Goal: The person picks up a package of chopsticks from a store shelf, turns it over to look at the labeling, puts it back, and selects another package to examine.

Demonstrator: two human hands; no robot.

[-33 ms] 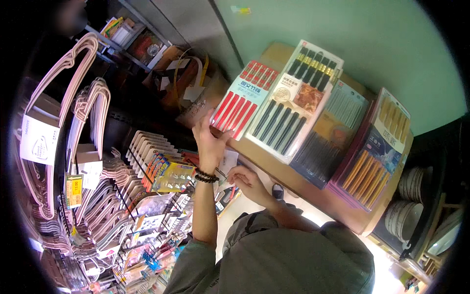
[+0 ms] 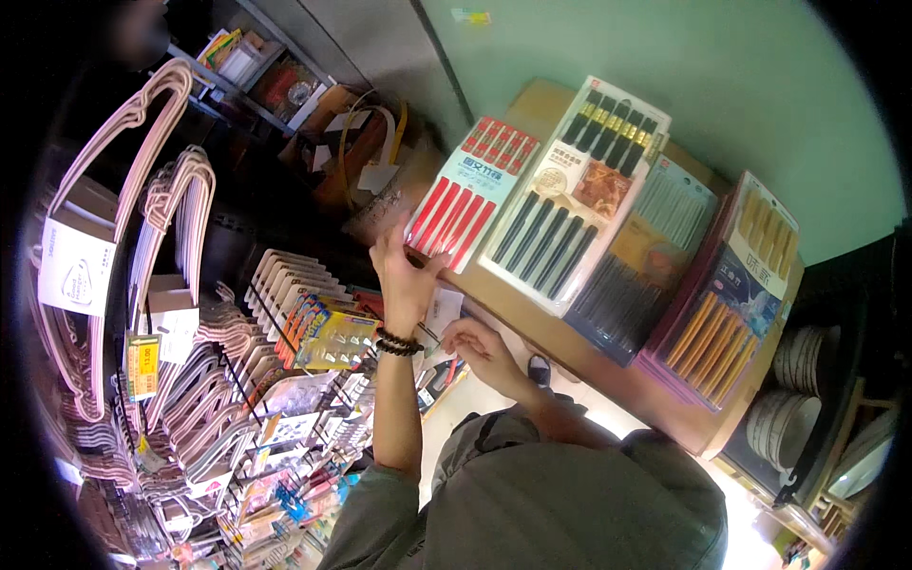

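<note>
My left hand (image 2: 403, 285), with a dark beaded bracelet at the wrist, grips the near left corner of a pack of red chopsticks (image 2: 465, 190). Its thumb lies along the near edge and its fingers reach up the left side. Right of that pack lies a larger white pack of black chopsticks (image 2: 568, 195) with gold bands. Below, close to the left wrist, my right hand (image 2: 486, 357) has its fingers curled together. A thin rod end shows beside those fingertips; whether they hold it I cannot make out.
The packs rest on a cardboard box (image 2: 589, 353), with dark chopsticks (image 2: 624, 271) and wood-coloured chopsticks (image 2: 719, 313) farther right. Pink hangers (image 2: 180, 228) and hooks of small goods crowd the left. Stacked bowls (image 2: 787, 425) stand at lower right. A green wall (image 2: 703, 85) rises behind.
</note>
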